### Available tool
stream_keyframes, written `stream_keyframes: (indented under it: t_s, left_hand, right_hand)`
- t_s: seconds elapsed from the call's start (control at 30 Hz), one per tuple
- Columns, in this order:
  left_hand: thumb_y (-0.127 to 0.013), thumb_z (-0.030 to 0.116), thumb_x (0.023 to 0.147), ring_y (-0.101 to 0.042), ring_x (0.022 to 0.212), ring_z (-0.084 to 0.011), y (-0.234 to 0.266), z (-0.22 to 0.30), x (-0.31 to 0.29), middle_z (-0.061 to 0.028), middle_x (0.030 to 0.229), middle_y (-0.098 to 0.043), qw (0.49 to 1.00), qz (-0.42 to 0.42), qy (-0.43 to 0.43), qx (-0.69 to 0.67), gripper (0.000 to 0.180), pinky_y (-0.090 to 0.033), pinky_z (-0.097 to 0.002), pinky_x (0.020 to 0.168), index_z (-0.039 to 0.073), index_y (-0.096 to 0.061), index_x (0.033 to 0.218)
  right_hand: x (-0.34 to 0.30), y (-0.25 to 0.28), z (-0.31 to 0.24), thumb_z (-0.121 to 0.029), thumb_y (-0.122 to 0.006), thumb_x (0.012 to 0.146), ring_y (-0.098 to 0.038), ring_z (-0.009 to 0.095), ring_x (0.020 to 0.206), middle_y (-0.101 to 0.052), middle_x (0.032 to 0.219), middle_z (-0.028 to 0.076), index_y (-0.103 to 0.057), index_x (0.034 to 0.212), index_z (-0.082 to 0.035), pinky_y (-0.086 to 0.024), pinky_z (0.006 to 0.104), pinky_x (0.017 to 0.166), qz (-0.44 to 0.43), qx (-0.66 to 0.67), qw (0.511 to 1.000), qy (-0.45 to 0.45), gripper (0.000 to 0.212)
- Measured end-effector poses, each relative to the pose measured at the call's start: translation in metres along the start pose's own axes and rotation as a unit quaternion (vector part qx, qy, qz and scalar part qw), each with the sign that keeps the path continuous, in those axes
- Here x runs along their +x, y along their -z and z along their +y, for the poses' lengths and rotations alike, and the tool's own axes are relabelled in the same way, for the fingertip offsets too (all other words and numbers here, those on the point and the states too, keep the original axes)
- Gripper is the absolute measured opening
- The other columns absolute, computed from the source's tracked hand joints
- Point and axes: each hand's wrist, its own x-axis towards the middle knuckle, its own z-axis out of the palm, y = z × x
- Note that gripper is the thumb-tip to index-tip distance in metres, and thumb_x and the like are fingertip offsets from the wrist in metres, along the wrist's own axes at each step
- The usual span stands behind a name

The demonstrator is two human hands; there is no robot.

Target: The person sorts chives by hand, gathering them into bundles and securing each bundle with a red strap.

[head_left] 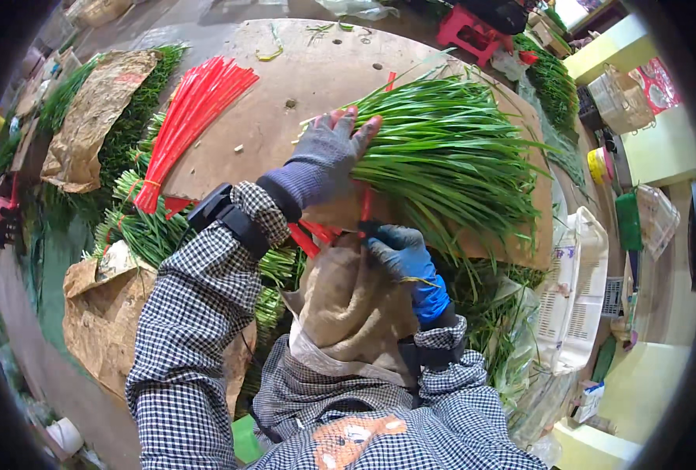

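Resting the left hand [328, 153], spread open, on the stem end of a green leaf bundle [454, 149], laid across the wooden surface [258, 160]. With the right hand [399, 252] (gloved in blue), pinching a red strip [366, 205] running out from under the bundle. Farther left, a sheaf of red strips [187, 129].

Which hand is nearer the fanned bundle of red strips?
Left. The left hand sits right of the red strips, touching the green bunch; the right hand is lower and farther right.
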Motion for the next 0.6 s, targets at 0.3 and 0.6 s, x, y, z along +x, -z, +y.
stream_keyframes:
  t_s: [0.3,0.6]
  left_hand:
    - [-0.065,0.028,0.069,-0.039,0.118,-0.0402,-0.005,-0.002,0.0,-0.0271,0.13,-0.035,0.997,0.026,-0.036,0.064,0.086,-0.034,-0.0473,0.095,0.008,-0.02,0.138]
    - [-0.069,0.04,0.063,-0.038,0.117,-0.0414,0.005,0.003,-0.005,-0.0288,0.129,-0.034,0.999,0.016,-0.042,0.022,0.098,-0.033,-0.0492,0.094,0.008,-0.017,0.14]
  right_hand:
    - [0.018,0.018,-0.001,-0.002,-0.063,0.075,-0.054,0.007,0.068,-0.063,0.075,0.002,-0.063,0.08,-0.003,-0.047,0.024,0.064,0.128,0.053,0.99,0.035,0.006]
    - [0.017,0.03,-0.012,0.001,-0.064,0.074,-0.054,0.007,0.065,-0.06,0.074,-0.002,-0.062,0.083,-0.004,-0.047,0.0226,0.062,0.087,0.12,0.988,0.042,0.01]
